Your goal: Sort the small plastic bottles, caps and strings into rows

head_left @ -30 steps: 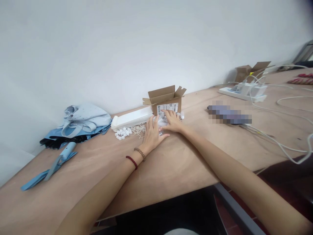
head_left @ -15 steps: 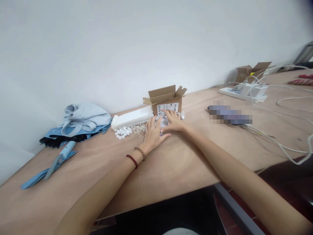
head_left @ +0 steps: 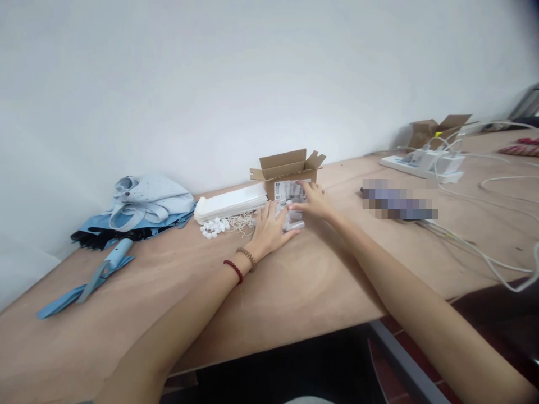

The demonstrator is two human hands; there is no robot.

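Several small clear plastic tubes (head_left: 296,225) lie in a group in front of the open cardboard box (head_left: 290,174). My left hand (head_left: 268,231) rests at the left side of the tubes, fingers spread, some fingertips over them. On the other side, my right hand (head_left: 315,204) is held with fingers apart; its thumb reaches over the tubes and its fingers are before the box's label. Left of my left hand are a pile of white caps (head_left: 215,227), a tangle of cream string (head_left: 242,223) and a stack of white paper strips (head_left: 231,199). Fingers partly hide the tubes.
A folded light-blue cloth (head_left: 147,199) lies at the left, with a blue strapped handle (head_left: 115,255) before it. To the right are a pixelated phone-like object (head_left: 398,201), a white power strip (head_left: 421,168) with cables, and another cardboard box (head_left: 442,132).
My right hand has lifted slightly and shifted right, away from my left hand. More of the clear tubes shows between them. The whole view has shifted a little.
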